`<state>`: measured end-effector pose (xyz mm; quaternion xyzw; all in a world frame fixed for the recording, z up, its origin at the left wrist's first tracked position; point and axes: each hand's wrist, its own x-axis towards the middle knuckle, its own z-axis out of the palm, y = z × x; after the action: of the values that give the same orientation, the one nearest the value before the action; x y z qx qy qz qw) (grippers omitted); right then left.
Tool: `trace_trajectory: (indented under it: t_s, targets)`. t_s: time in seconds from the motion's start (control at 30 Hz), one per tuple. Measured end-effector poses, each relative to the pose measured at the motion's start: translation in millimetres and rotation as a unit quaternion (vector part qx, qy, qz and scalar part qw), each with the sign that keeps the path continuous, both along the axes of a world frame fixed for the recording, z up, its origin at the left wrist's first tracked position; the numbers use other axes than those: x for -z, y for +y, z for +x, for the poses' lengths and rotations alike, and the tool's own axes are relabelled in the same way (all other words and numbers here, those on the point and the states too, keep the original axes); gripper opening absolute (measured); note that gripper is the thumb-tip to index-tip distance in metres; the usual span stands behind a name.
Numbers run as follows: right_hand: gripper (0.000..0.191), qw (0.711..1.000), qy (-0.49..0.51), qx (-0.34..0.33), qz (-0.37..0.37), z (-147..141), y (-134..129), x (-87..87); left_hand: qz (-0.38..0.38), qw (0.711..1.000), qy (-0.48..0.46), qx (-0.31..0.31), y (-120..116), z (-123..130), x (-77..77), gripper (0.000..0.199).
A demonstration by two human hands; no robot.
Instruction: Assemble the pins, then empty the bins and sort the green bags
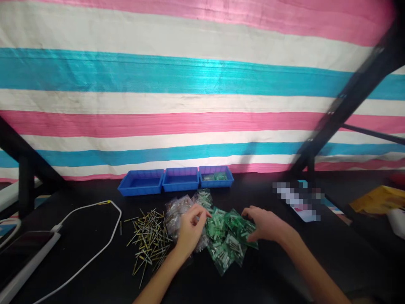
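Note:
My left hand (191,223) is over the clear plastic bags (175,213), its fingers curled and thumb and fingertips drawn together. Whatever may be in that pinch is too small to make out. Over on the right, my right hand (265,221) arches at the edge of the green plastic bags (236,223), thumb and fingers apart around a corner of them. Small pale rod-like pieces show through the green bags. To the left of my left hand lies a loose heap of thin metal bits (150,236), yellow and silver.
Three blue trays stand in a row at the back; the right tray (232,180) holds small packets. A white cable (110,240) loops at left to a device with a dark screen (25,257). A partly blurred card (308,215) lies at right. Dark slanted frame bars (341,105) flank the table.

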<state>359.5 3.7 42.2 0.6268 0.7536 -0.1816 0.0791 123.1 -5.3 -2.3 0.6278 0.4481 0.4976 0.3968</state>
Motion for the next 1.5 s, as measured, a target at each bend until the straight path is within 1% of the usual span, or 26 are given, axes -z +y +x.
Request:
trace_trajectory:
  t_s: [0.1, 0.2, 0.27, 0.37, 0.43, 0.47, 0.5, 0.57, 0.63, 0.67, 0.77, 0.83, 0.9, 0.93, 1.03, 1.13, 1.2, 1.27, 1.3, 1.33, 1.4, 1.43, 1.47, 1.5]
  targets:
    - [0.046, 0.998, 0.006, 0.002, 0.063, -1, -7, 21.6, 0.008, 1.000, 0.005, 0.019, -3, 3, -1.6, 0.028]
    - [0.038, 0.990, 0.050, 0.015, 0.130, -1, -7, 33.0, 0.023, 0.999, 0.011, 0.027, -5, 4, -4.2, 0.027]
    - [0.035, 0.984, 0.072, 0.022, 0.162, -3, -3, 33.7, 0.035, 0.999, 0.020, 0.025, -5, 4, -5.2, 0.025]
    - [0.026, 0.973, 0.111, 0.035, 0.199, -10, 6, 27.5, 0.045, 0.998, 0.034, 0.013, -4, 3, -5.1, 0.020]
    - [0.022, 0.960, 0.175, 0.038, 0.216, -19, 13, 22.6, 0.043, 0.999, 0.033, -0.007, -3, 3, -3.8, 0.015]
    - [0.021, 0.950, 0.223, 0.035, 0.216, -24, 16, 20.9, 0.037, 0.999, 0.028, -0.020, -2, 3, -2.8, 0.015]
    - [0.023, 0.937, 0.279, 0.030, 0.206, -30, 20, 20.0, 0.027, 0.999, 0.020, -0.034, -1, 3, -1.4, 0.017]
    - [0.026, 0.905, 0.396, 0.017, 0.155, -41, 24, 20.4, 0.000, 0.999, 0.002, -0.054, 3, 3, 2.0, 0.027]
    - [0.029, 0.862, 0.499, 0.005, 0.087, -49, 26, 23.2, -0.030, 0.998, -0.014, -0.058, 6, 3, 5.6, 0.033]
    - [0.029, 0.840, 0.539, 0.003, 0.059, -52, 26, 25.1, -0.046, 0.997, -0.019, -0.055, 7, 3, 7.1, 0.031]
    - [0.030, 0.782, 0.623, 0.014, 0.006, -57, 21, 31.6, -0.080, 0.995, -0.030, -0.047, 9, 3, 8.4, 0.023]
    - [0.031, 0.750, 0.660, 0.035, -0.018, -59, 18, 36.3, -0.091, 0.994, -0.045, -0.042, 8, 4, 6.8, 0.022]
    - [0.031, 0.727, 0.684, 0.059, -0.033, -60, 15, 41.1, -0.106, 0.991, -0.069, -0.035, 6, 6, 4.9, 0.023]
    - [0.032, 0.720, 0.690, 0.070, -0.036, -62, 13, 43.3, -0.116, 0.989, -0.082, -0.032, 5, 7, 4.4, 0.023]
    - [0.031, 0.718, 0.690, 0.089, -0.032, -66, 11, 48.1, -0.139, 0.983, -0.116, -0.038, 3, 10, 4.8, 0.024]
    - [0.027, 0.724, 0.683, 0.097, -0.016, -66, 10, 49.0, -0.129, 0.984, -0.114, -0.052, 1, 12, 5.5, 0.023]
    - [0.020, 0.724, 0.685, 0.080, 0.005, -65, 9, 47.3, -0.099, 0.990, -0.090, -0.046, 0, 11, 4.6, 0.019]
    - [0.008, 0.723, 0.688, 0.039, 0.036, -63, 9, 44.6, -0.058, 0.996, -0.063, -0.034, 0, 9, 3.0, 0.013]
    - [0.002, 0.729, 0.682, 0.016, 0.055, -62, 9, 43.4, -0.040, 0.997, -0.054, -0.031, 1, 7, 2.4, 0.010]
    - [0.006, 0.740, 0.669, -0.005, 0.077, -62, 9, 42.5, -0.025, 0.998, -0.047, -0.032, 3, 6, 2.1, 0.008]
    - [0.014, 0.772, 0.625, -0.031, 0.114, -62, 8, 42.2, -0.010, 0.999, -0.035, -0.039, 6, 3, 2.5, 0.005]
    - [0.015, 0.783, 0.609, -0.032, 0.124, -63, 8, 42.8, -0.009, 0.999, -0.028, -0.044, 7, 2, 3.1, 0.005]
    - [0.012, 0.788, 0.602, -0.024, 0.124, -64, 8, 43.8, -0.014, 0.998, -0.022, -0.050, 8, 2, 3.8, 0.006]
    - [0.007, 0.787, 0.605, -0.008, 0.117, -65, 9, 44.9, -0.024, 0.998, -0.018, -0.058, 9, 2, 4.4, 0.009]
